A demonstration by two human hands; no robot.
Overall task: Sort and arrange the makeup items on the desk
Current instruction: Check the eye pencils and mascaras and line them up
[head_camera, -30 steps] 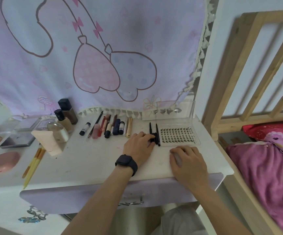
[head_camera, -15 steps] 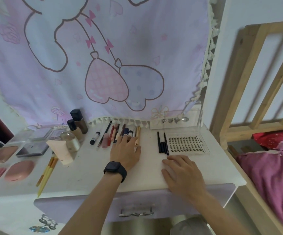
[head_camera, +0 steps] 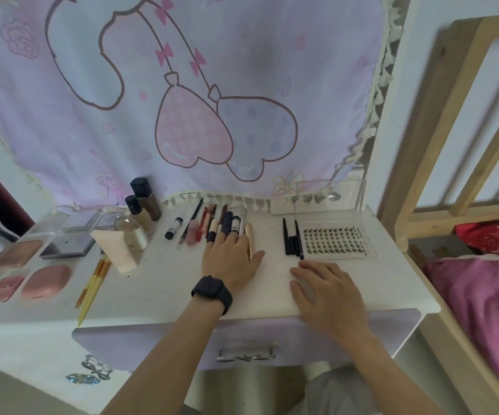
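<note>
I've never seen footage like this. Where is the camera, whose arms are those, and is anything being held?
There is no machine here: a person wears a camera on the head, so this one picture looks down along their own arms. The left hand, with a dark watch on its wrist, lays straight fingers on a row of pencils and tubes. The right hand rests flat on the white desk. Neither holds anything. Right of the row lie thin black pencils beside a clear tray of false lashes; to the left stand bottles, with pink compacts further left.
</note>
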